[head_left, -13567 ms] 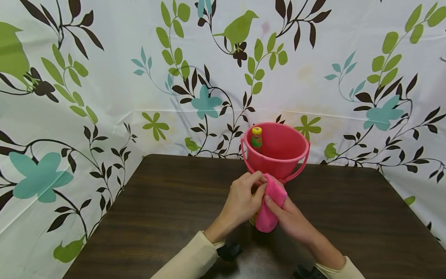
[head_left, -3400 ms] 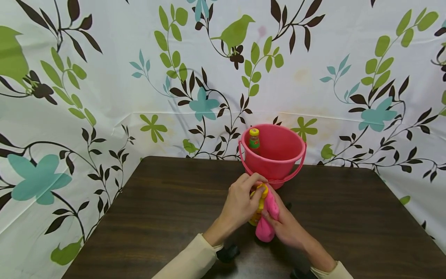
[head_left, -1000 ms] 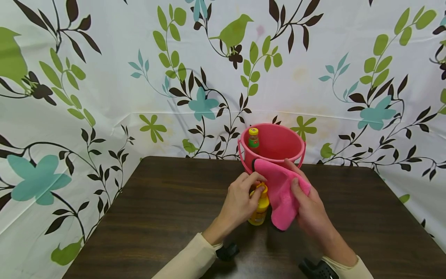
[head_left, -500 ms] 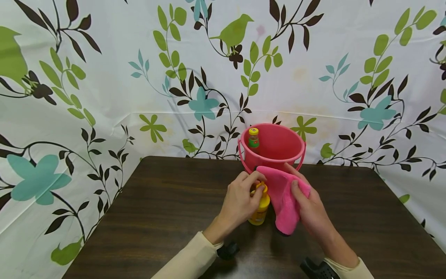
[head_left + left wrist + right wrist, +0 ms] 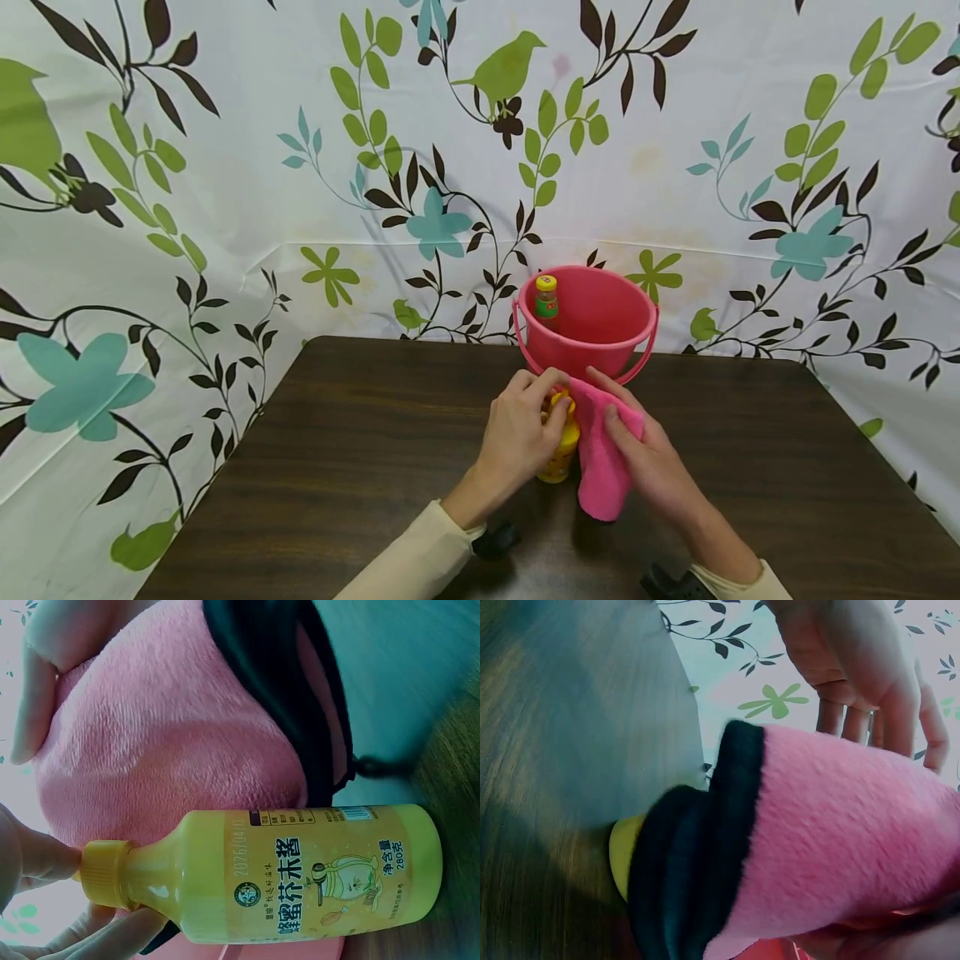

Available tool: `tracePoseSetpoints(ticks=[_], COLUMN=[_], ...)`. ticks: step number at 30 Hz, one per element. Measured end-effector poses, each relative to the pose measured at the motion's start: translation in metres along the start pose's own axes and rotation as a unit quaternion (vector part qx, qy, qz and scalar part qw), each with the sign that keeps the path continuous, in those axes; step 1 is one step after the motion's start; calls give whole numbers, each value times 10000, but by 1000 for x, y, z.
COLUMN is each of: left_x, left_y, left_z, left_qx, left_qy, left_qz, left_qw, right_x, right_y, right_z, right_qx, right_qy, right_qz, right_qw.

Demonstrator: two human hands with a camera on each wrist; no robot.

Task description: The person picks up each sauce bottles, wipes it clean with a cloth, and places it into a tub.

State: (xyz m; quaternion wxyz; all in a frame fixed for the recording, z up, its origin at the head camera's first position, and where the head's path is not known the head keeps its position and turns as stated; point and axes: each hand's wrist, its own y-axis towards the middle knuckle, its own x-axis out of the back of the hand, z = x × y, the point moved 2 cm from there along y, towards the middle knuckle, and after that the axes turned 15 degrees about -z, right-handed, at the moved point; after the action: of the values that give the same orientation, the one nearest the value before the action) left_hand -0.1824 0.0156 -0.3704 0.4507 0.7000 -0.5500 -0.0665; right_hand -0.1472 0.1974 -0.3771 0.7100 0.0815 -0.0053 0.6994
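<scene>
My left hand pinches the yellow cap of a yellow squeeze sauce bottle, which stands upright on the table. The label with printed characters and a jar drawing shows in the left wrist view. My right hand grips a pink cleaning cloth with black edging, thumb on its near face. The cloth hangs folded against the bottle's right side. In the right wrist view it hides all of the bottle but its yellow base.
A pink bucket with a handle stands just behind the hands. Inside it is a small yellow-lidded jar with a green label. The dark wooden table ends at a patterned fabric backdrop.
The right hand held the cloth around the bottle, drew it off to the right and spread it, then came back left to the bottle. The left hand stays at the cap.
</scene>
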Motion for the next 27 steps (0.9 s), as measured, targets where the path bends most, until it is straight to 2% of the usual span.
tracePoseSetpoints(ticks=[5, 10, 16, 27], left_x=[0, 1, 0, -2], left_y=[0, 1, 1, 1], left_z=[1, 2, 4, 5], left_qx=[73, 166, 172, 167], left_qy=[-84, -271, -365, -439], left_qz=[34, 85, 134, 176], left_qw=[9999, 9995, 9991, 9987], right_x=[-7, -14, -21, -25], right_y=[2, 3, 4, 8], right_z=[-4, -11, -17, -27], right_qx=[95, -4, -126, 37], right_qy=[-138, -270, -477, -812], right_qz=[411, 580, 580, 429], right_qw=[9990, 9979, 9971, 9958])
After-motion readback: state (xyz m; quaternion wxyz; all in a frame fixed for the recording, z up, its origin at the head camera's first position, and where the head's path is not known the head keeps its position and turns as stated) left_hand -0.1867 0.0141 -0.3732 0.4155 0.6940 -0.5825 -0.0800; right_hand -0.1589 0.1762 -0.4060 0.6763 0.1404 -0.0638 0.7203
